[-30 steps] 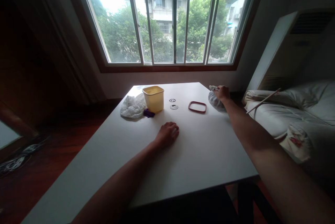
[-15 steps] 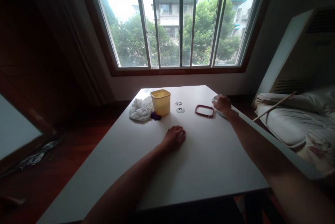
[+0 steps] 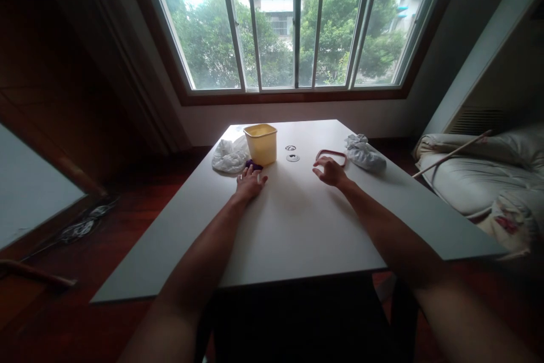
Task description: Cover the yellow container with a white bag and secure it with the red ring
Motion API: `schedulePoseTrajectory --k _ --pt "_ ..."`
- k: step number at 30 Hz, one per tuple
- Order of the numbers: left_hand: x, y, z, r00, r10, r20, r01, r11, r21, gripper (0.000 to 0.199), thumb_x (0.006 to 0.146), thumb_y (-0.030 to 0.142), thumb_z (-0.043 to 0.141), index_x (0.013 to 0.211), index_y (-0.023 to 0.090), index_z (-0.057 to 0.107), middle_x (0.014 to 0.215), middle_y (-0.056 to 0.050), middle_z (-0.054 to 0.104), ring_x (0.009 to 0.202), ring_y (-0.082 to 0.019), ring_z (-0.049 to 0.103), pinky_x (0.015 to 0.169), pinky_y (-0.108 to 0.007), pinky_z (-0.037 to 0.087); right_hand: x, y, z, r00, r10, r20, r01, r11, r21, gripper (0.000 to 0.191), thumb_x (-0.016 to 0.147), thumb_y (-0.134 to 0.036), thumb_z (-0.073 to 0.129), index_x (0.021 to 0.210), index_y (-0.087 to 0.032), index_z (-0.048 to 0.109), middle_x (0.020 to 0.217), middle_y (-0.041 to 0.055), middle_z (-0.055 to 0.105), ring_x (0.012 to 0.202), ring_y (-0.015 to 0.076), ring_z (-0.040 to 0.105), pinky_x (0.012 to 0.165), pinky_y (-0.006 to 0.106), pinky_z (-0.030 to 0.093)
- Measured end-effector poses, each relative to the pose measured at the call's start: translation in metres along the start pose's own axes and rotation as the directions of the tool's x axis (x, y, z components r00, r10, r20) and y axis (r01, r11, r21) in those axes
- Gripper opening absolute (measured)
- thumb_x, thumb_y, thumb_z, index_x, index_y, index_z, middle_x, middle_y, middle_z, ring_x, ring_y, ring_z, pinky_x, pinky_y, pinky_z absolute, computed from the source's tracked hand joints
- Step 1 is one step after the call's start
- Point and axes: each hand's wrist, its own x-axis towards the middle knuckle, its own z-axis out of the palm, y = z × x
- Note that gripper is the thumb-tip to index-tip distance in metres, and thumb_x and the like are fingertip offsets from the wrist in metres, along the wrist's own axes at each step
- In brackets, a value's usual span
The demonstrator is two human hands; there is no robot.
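My left hand [image 3: 250, 183] has its fingers spread just in front of a small dark purple cloth-like item [image 3: 254, 165]; whether it touches this is hard to tell. Behind that stands a yellow square plastic tub [image 3: 261, 146], with its top uncovered. A crumpled white plastic bag [image 3: 230, 157] lies to the tub's left. My right hand [image 3: 329, 171] hovers with parted fingers by a reddish-brown rounded rectangular frame [image 3: 332, 153], hiding part of it. Farther right rests a tied-up, greyish-white bag [image 3: 366, 154], its contents out of sight.
Everything stands on a white table [image 3: 293, 227]. Two small round pieces [image 3: 292, 157] lie flat near its middle. A padded seat with a stick [image 3: 453, 153] across it is beyond the right edge, and cables [image 3: 83, 227] lie on the floor at left.
My right hand has let go of the greyish-white bag and moved left to the reddish-brown frame. My left hand has moved left and forward to the purple item, fingers spreading. The view has tilted down.
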Motion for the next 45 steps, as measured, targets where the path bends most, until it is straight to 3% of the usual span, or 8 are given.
schedulePoseTrajectory --k 5,12,16,19,23,31,37,45 --pt "0.001 -0.006 0.005 0.995 -0.086 0.045 0.085 0.996 0.034 0.039 0.096 0.039 0.060 0.128 0.018 0.058 0.130 -0.012 0.060 0.114 -0.025 0.061 0.096 -0.047 0.053 -0.008 -0.006 0.002 0.985 -0.135 0.106 0.127 0.989 0.077 0.017 0.088 -0.027 0.067 0.100 -0.018 0.074 0.110 0.0108 0.072 0.108 0.0244 0.065 0.098 0.036 0.050" --pt "0.006 -0.001 0.002 0.979 -0.119 0.165 0.105 0.990 0.094 0.045 0.096 0.048 0.047 0.126 0.020 0.066 0.141 -0.013 0.060 0.134 -0.033 0.051 0.113 -0.048 0.037 -0.011 -0.014 0.008 0.978 -0.129 0.162 0.111 0.987 0.114 0.020 0.088 -0.024 0.067 0.105 -0.018 0.074 0.114 0.0106 0.071 0.094 0.0213 0.070 0.087 0.032 0.054" --pt "0.000 0.018 0.006 0.972 0.133 0.192 -0.126 0.991 -0.046 0.035 0.092 0.040 0.054 0.117 0.023 0.072 0.130 -0.008 0.068 0.120 -0.026 0.062 0.106 -0.035 0.046 -0.012 -0.027 0.012 0.963 -0.218 0.161 0.184 0.961 0.205 0.027 0.088 -0.024 0.068 0.114 -0.019 0.072 0.117 0.0105 0.070 0.089 0.0186 0.070 0.083 0.031 0.054" --pt "-0.010 0.037 0.011 0.896 0.413 0.165 -0.362 0.893 -0.267 0.032 0.091 0.035 0.055 0.113 0.024 0.074 0.127 -0.008 0.069 0.112 -0.023 0.066 0.102 -0.034 0.050 -0.014 -0.035 0.015 0.942 -0.296 0.157 0.252 0.934 0.252 0.033 0.087 -0.024 0.068 0.120 -0.021 0.070 0.116 0.0099 0.069 0.084 0.0170 0.069 0.079 0.029 0.053" --pt "-0.020 0.056 0.014 0.796 0.580 0.175 -0.477 0.778 -0.408 0.027 0.089 0.028 0.056 0.107 0.026 0.076 0.118 -0.005 0.073 0.100 -0.020 0.070 0.095 -0.033 0.052 -0.016 -0.040 0.020 0.934 -0.320 0.160 0.278 0.930 0.240 0.032 0.082 -0.023 0.073 0.114 -0.021 0.073 0.107 0.0087 0.071 0.085 0.0180 0.066 0.076 0.028 0.050" --pt "-0.021 0.058 0.016 0.932 0.350 -0.096 -0.363 0.888 -0.282 0.018 0.091 0.028 0.062 0.104 0.023 0.073 0.107 -0.007 0.074 0.101 -0.023 0.067 0.099 -0.041 0.049 -0.010 -0.042 0.005 0.943 -0.284 0.176 0.231 0.934 0.271 0.022 0.074 0.001 0.061 0.085 -0.015 0.072 0.083 0.0038 0.070 0.070 0.0129 0.060 0.063 0.022 0.042" --pt "-0.020 0.055 0.017 0.935 0.331 -0.126 -0.353 0.898 -0.261 0.025 0.093 0.023 0.058 0.115 0.023 0.068 0.119 -0.007 0.069 0.102 -0.021 0.066 0.091 -0.036 0.053 -0.016 -0.046 0.005 0.943 -0.253 0.218 0.180 0.935 0.306 0.025 0.080 -0.029 0.075 0.103 -0.019 0.072 0.096 0.0059 0.071 0.078 0.0152 0.064 0.068 0.023 0.047" --pt "-0.019 0.052 0.020 0.928 0.363 -0.085 -0.373 0.901 -0.221 0.025 0.092 0.026 0.060 0.116 0.025 0.070 0.121 -0.006 0.071 0.114 -0.024 0.062 0.105 -0.042 0.046 -0.015 -0.051 0.014 0.930 -0.320 0.178 0.218 0.874 0.434 0.025 0.072 0.001 0.058 0.083 -0.016 0.074 0.083 0.0040 0.068 0.069 0.0124 0.062 0.064 0.022 0.047"
